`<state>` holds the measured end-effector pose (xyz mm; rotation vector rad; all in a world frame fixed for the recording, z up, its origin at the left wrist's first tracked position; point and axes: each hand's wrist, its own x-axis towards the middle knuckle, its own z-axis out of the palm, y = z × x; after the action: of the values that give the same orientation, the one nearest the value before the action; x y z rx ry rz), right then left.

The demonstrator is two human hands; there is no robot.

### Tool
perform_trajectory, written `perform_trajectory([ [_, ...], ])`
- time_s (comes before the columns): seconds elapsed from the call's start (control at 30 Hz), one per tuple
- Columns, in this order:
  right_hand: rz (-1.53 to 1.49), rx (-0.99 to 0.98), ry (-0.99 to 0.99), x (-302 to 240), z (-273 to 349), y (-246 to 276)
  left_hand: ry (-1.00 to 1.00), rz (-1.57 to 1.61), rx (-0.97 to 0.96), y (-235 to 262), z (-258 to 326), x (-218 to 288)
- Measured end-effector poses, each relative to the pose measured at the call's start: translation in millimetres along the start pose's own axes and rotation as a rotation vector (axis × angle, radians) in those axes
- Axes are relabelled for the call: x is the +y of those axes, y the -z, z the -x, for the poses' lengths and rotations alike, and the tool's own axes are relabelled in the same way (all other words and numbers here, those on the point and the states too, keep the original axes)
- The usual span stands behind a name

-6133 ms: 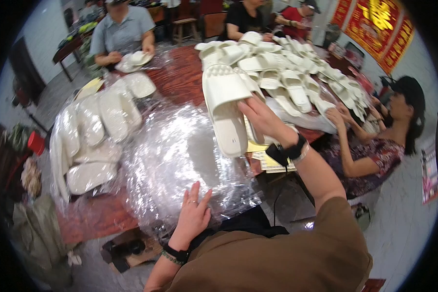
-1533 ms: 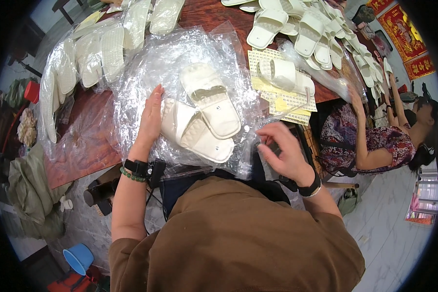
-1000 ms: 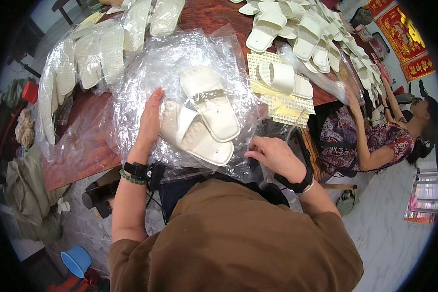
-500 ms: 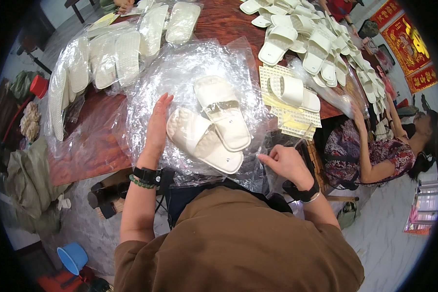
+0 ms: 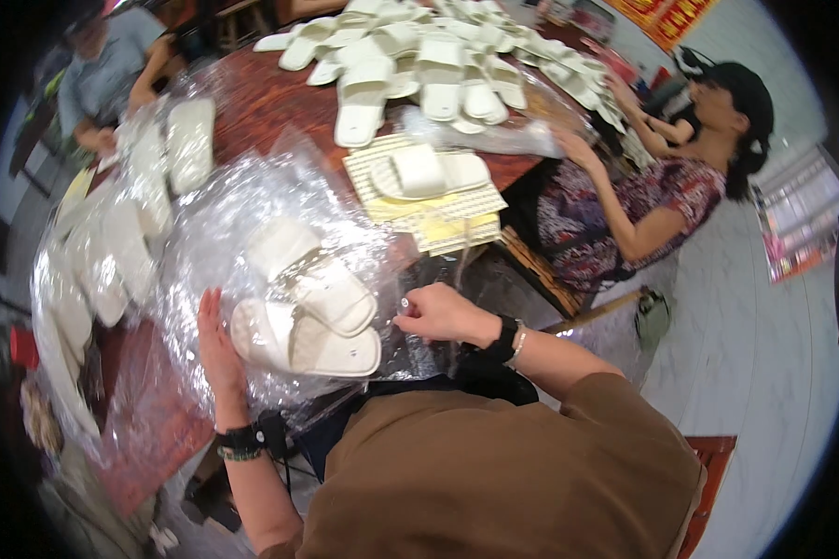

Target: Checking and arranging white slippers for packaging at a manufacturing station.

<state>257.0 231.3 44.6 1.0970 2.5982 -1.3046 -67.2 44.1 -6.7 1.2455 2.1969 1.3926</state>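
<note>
A pair of white open-toe slippers lies on a heap of clear plastic bags (image 5: 191,238) at the table's near edge. The nearer slipper (image 5: 340,352) points right, and the farther slipper (image 5: 340,296) lies beside it at a slant. My left hand (image 5: 218,345) is open, fingers stretched out along the left side of the nearer slipper. To the right of the pair, my right hand (image 5: 438,312) is closed, thumb and fingers pinched together at the edge of the plastic. What lies between those fingers is too small to make out.
Yellow sticker sheets (image 5: 373,191) with a single slipper (image 5: 419,172) on them lie beyond my right hand. A large pile of slippers (image 5: 429,70) covers the far side. Bagged slippers (image 5: 112,252) lie left. One person sits right, another far left.
My view has swung to the right, so the table appears farther left. My right hand's fingers have drawn in more tightly. The slippers keep about the same place between my hands.
</note>
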Motion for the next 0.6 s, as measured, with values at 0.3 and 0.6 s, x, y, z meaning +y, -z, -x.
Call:
perform_trajectory([
  [0.3,-1.013,-0.144,0.419,-37,20,21,0.295,0.729,0.061,-9,-3,8],
  [0.6,0.056,0.106,0.712,-15,-36,-6,0.182,0.578,0.053,-3,-4,-28],
])
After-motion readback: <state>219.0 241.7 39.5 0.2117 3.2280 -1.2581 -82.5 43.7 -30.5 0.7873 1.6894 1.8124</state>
